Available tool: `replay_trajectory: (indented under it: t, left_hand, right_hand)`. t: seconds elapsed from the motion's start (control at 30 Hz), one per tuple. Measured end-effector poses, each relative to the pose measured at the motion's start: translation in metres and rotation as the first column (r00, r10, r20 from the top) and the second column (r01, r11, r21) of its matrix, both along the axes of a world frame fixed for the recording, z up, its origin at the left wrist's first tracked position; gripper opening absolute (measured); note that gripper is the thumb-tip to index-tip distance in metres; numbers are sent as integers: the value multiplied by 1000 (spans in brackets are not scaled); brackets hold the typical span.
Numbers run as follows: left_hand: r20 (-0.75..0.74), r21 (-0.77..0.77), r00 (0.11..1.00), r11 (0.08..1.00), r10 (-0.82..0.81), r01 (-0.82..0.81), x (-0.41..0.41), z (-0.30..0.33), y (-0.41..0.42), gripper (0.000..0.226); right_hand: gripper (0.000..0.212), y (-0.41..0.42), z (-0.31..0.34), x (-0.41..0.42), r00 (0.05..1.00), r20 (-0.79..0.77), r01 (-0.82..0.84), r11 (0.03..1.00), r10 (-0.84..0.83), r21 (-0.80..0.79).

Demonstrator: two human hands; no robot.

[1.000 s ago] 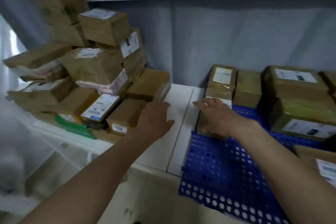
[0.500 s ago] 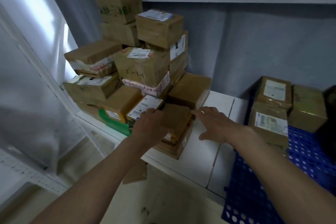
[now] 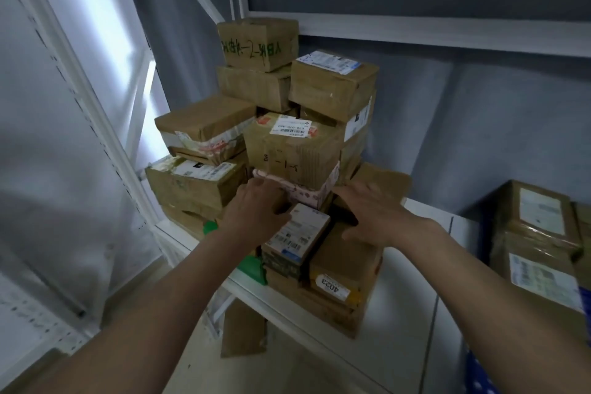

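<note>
Ahead of the left grip [image 3: 256, 217] and right grip [image 3: 372, 222], stacked parcels [image 3: 287, 150] rose like a wall, a pink parcel [image 3: 315, 197] overhanging them; a labelled box [image 3: 299, 233] filled the gap between; right of the right grip, bare shelf [image 3: 409, 297] lay open up to further parcels [image 3: 537, 233].

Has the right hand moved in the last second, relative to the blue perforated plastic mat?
Yes: the right hand left the blue perforated plastic mat, going left to the stacked brown cardboard boxes.
</note>
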State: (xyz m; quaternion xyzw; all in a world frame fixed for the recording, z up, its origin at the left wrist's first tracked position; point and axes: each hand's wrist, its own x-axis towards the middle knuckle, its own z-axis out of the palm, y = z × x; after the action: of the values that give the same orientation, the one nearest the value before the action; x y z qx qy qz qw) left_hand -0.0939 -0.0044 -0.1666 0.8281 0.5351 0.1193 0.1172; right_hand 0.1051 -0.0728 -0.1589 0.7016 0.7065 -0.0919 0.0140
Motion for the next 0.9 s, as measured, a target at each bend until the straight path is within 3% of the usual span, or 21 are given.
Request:
replay_trajectory:
  t: [0.13, 0.23, 0.37, 0.43, 0.57, 0.67, 0.77, 0.9]
  left_hand:
    - [150, 17, 989, 1000, 5, -8, -3, 19, 28, 57]
    - [266, 89, 962, 995, -61, 38, 8, 44, 60, 61]
    - [433, 23, 900, 999, -52, 47, 41, 82, 110, 79]
    - [537, 5, 836, 991, -114, 132, 56, 94, 128, 84]
    - [678, -179, 734, 962, -32, 208, 77, 108, 154, 96]
    - [749, -275, 660, 935, 61, 225, 85, 112, 162, 64]
    - [759, -280, 649, 927, 53, 251, 87, 115, 156, 39]
    - [818, -192, 573, 922, -38, 336, 97, 118, 134, 48]
  right_hand:
    - [72, 26, 13, -1, 994, -56, 103, 962, -92, 254]
    - [71, 48, 31, 2, 937, -290, 305, 865, -196, 398]
    - [78, 85, 61, 11, 665, -729, 526, 795, -162, 303]
    - [74, 101, 72, 13, 530, -841, 575, 774, -107, 264]
    - [66, 127, 75, 20, 353, -934, 617, 763, -51, 192]
    - [78, 138, 73, 27, 258, -966, 580, 803, -20, 138]
    - [89, 134, 73, 35, 237, -972, 545, 826, 9, 140]
    - [70, 112, 74, 54, 237, -971, 617, 767, 30, 174]
